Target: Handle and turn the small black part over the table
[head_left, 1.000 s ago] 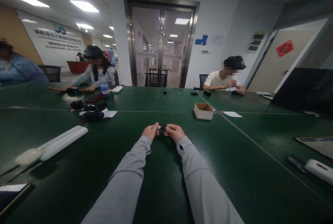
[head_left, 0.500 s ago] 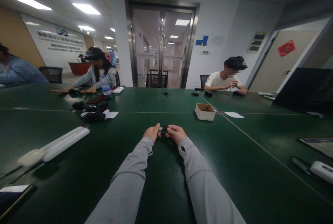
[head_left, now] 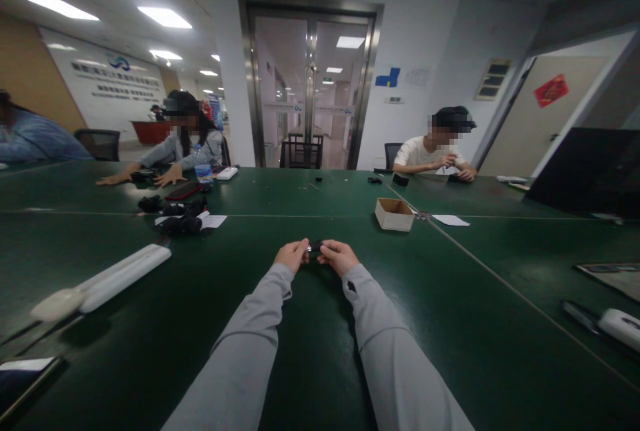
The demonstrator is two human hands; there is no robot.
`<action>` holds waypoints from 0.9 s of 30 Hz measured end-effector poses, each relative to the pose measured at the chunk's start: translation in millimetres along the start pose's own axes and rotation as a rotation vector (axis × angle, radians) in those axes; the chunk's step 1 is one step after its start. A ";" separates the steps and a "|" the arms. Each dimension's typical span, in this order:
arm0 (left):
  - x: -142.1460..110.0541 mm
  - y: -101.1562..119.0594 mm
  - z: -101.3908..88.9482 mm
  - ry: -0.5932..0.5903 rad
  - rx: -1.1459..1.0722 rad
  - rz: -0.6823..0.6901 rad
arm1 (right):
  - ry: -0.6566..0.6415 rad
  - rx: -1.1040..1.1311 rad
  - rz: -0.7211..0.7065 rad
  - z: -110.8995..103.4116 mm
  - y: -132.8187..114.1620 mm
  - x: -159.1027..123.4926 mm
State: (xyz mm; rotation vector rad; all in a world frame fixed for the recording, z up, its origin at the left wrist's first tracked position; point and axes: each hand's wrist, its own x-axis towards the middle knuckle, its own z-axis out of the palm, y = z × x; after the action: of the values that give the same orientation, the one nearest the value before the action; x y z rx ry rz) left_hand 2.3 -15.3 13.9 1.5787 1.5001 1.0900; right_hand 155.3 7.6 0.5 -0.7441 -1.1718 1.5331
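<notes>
Between my two hands, just above the green table (head_left: 320, 351), is a small black piece with a silver metal end (head_left: 315, 246). Its exact kind is too small to make out. My left hand (head_left: 291, 255) pinches the silver end between thumb and fingers. On the black end, the thumb and fingertips of my right hand (head_left: 341, 257) are closed. The piece lies roughly level, and the fingertips cover both of its ends.
An open cardboard box (head_left: 395, 215) stands ahead to the right, near white paper (head_left: 451, 220). To the left lie a white power strip (head_left: 127, 277), black gear (head_left: 181, 223) and a phone (head_left: 27, 384). Across the table sit people (head_left: 183, 137), one at the right (head_left: 430, 151).
My hands keep their pinch on the small black piece with almost no movement. Across the table, the person at the left has spread a hand on the tabletop.
</notes>
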 end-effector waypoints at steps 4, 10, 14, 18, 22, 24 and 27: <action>0.7 -2.3 0.9 0.002 -0.023 0.013 | -0.009 0.015 -0.010 -1.6 1.7 1.0; 2.3 -6.7 1.0 0.021 -0.003 0.049 | -0.011 0.015 0.008 -3.8 3.9 3.6; 0.6 -4.0 -0.3 -0.005 -0.016 0.042 | 0.009 0.006 0.017 -3.2 2.3 2.8; 1.3 -4.6 0.4 0.004 -0.021 0.046 | 0.036 0.006 0.032 -0.5 -0.7 1.3; 1.0 -4.2 0.8 0.017 0.002 0.032 | 0.033 0.020 0.034 1.4 -2.4 0.7; -0.9 -2.1 0.2 0.015 -0.013 0.056 | 0.030 0.021 0.034 1.5 -2.4 0.8; -3.5 0.1 -0.8 -0.004 0.054 0.052 | 0.022 0.013 0.033 1.0 -1.7 1.5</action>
State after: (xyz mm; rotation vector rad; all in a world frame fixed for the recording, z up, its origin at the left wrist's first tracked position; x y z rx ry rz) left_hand 1.7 -18.9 14.0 1.6639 1.5050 1.0834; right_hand 154.5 8.7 2.6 -0.7735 -1.1377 1.5544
